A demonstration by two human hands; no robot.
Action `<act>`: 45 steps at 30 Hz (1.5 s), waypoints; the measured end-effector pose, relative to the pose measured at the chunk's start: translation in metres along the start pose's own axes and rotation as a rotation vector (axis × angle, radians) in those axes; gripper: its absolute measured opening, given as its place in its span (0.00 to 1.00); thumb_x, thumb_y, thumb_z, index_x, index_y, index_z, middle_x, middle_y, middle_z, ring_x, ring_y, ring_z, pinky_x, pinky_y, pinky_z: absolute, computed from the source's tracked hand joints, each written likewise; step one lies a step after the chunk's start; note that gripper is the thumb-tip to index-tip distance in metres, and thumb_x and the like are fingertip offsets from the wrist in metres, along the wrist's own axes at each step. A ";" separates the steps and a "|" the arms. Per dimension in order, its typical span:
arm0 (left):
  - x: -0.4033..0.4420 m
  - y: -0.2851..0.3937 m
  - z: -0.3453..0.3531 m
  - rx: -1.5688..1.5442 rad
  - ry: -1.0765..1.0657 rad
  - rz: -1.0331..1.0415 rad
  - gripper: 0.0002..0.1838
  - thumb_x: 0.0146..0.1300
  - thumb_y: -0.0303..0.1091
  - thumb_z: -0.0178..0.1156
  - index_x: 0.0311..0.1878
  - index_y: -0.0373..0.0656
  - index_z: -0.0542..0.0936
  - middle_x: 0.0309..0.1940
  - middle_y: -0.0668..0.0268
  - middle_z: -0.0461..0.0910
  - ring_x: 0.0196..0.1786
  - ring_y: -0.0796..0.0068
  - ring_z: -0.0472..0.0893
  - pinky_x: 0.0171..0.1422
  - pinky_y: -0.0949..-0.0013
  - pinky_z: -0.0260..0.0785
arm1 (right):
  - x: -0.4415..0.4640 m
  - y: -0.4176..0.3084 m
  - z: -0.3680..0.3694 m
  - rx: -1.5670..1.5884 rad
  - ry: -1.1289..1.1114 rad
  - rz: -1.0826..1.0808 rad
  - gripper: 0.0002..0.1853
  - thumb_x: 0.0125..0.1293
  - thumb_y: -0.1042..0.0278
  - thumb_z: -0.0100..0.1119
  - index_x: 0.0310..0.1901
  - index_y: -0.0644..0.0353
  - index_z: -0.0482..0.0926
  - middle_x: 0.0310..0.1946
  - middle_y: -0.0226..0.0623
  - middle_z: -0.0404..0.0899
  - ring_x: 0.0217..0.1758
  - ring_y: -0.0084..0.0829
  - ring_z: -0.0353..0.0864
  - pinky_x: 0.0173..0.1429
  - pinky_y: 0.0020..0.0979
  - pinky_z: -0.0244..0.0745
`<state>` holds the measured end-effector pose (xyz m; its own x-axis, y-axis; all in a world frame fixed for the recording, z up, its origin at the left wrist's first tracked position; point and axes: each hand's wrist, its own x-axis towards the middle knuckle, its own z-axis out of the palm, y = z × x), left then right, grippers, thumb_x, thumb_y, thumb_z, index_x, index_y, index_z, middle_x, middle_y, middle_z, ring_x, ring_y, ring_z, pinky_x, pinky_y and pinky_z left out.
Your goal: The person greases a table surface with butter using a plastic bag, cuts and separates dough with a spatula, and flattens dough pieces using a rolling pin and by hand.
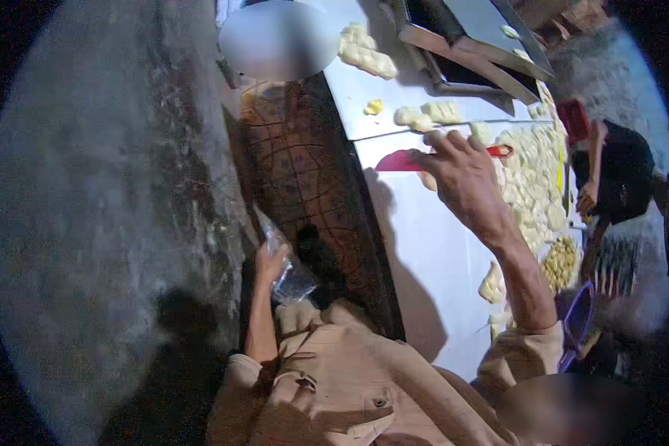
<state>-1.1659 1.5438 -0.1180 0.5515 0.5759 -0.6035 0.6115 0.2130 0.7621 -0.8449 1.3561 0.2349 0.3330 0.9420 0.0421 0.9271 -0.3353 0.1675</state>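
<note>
Over the white table (pixel 431 253), my right hand (pixel 461 175) is closed around a pink spatula (pixel 401 161). Its flat pink end points left, and its orange-red handle end shows past my fingers. Many pale, flattened dough pieces (pixel 531 178) lie close together beside and beyond this hand; a few small lumps (pixel 427 115) sit just above it. Low on the left, away from the table, my left hand (pixel 273 262) grips a clear plastic bag (pixel 293 282) with a pointed upper end. What the bag contains, if anything, I cannot make out.
Dark metal trays (pixel 468 52) are stacked at the table's far end, near more dough (pixel 366 52). Small yellowish pieces (pixel 561 264) are heaped at the right, by a purple rim (pixel 578 320). Another person's arm (pixel 593 167) is at the right side. A rough wall (pixel 111 186) stands left.
</note>
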 end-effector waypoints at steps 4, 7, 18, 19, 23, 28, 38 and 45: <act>-0.019 0.027 -0.002 -0.214 -0.033 -0.033 0.18 0.64 0.38 0.65 0.50 0.33 0.80 0.41 0.62 0.83 0.45 0.67 0.84 0.48 0.63 0.75 | -0.070 0.011 0.004 0.473 0.008 0.694 0.11 0.68 0.59 0.61 0.43 0.56 0.83 0.34 0.46 0.82 0.38 0.48 0.83 0.41 0.44 0.75; -0.022 0.043 -0.004 0.065 -0.005 0.052 0.16 0.66 0.33 0.63 0.51 0.32 0.79 0.42 0.59 0.84 0.44 0.67 0.85 0.47 0.66 0.75 | -0.118 0.010 0.079 0.437 0.028 0.812 0.16 0.71 0.52 0.59 0.40 0.59 0.78 0.27 0.52 0.80 0.32 0.56 0.81 0.36 0.49 0.72; -0.025 0.065 0.002 -0.084 -0.092 -0.026 0.17 0.68 0.31 0.62 0.58 0.35 0.76 0.44 0.60 0.83 0.47 0.68 0.85 0.42 0.67 0.78 | -0.134 -0.101 0.052 0.924 0.142 1.169 0.16 0.74 0.51 0.51 0.42 0.57 0.77 0.24 0.57 0.78 0.32 0.63 0.79 0.36 0.53 0.72; -0.021 0.055 -0.002 -0.104 -0.102 -0.007 0.19 0.68 0.31 0.62 0.60 0.35 0.76 0.44 0.60 0.83 0.46 0.69 0.85 0.41 0.67 0.79 | -0.150 -0.077 0.057 0.830 0.163 1.234 0.16 0.74 0.52 0.51 0.42 0.58 0.78 0.25 0.58 0.78 0.32 0.61 0.79 0.36 0.51 0.72; -0.032 0.063 -0.009 -0.065 -0.080 -0.073 0.20 0.68 0.31 0.62 0.61 0.36 0.75 0.48 0.59 0.82 0.47 0.70 0.84 0.40 0.68 0.78 | -0.151 -0.084 0.077 0.641 0.177 1.316 0.20 0.76 0.52 0.49 0.40 0.64 0.78 0.21 0.55 0.79 0.26 0.58 0.80 0.29 0.50 0.71; -0.027 0.046 -0.001 0.163 -0.017 0.129 0.19 0.67 0.31 0.62 0.59 0.36 0.76 0.50 0.58 0.82 0.44 0.71 0.84 0.38 0.67 0.78 | -0.093 -0.184 0.083 0.898 -0.099 0.744 0.18 0.75 0.49 0.50 0.43 0.58 0.77 0.21 0.53 0.78 0.25 0.57 0.79 0.30 0.52 0.72; -0.033 0.034 -0.011 -0.081 -0.045 0.042 0.21 0.68 0.33 0.62 0.62 0.38 0.75 0.43 0.62 0.82 0.42 0.70 0.83 0.35 0.66 0.78 | -0.135 -0.063 0.088 0.653 0.134 1.473 0.24 0.76 0.50 0.45 0.38 0.67 0.77 0.29 0.59 0.81 0.37 0.61 0.82 0.42 0.56 0.73; -0.042 0.079 0.005 0.051 -0.102 0.020 0.23 0.68 0.45 0.63 0.58 0.38 0.77 0.42 0.64 0.83 0.41 0.71 0.83 0.42 0.65 0.75 | -0.084 -0.167 0.083 0.958 -0.088 0.744 0.19 0.73 0.52 0.50 0.45 0.65 0.75 0.27 0.58 0.81 0.34 0.56 0.84 0.40 0.53 0.77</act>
<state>-1.1381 1.5330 -0.0341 0.6172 0.4954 -0.6113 0.6264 0.1609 0.7627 -1.0132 1.3316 0.1216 0.8136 0.5226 -0.2548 0.2440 -0.7047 -0.6663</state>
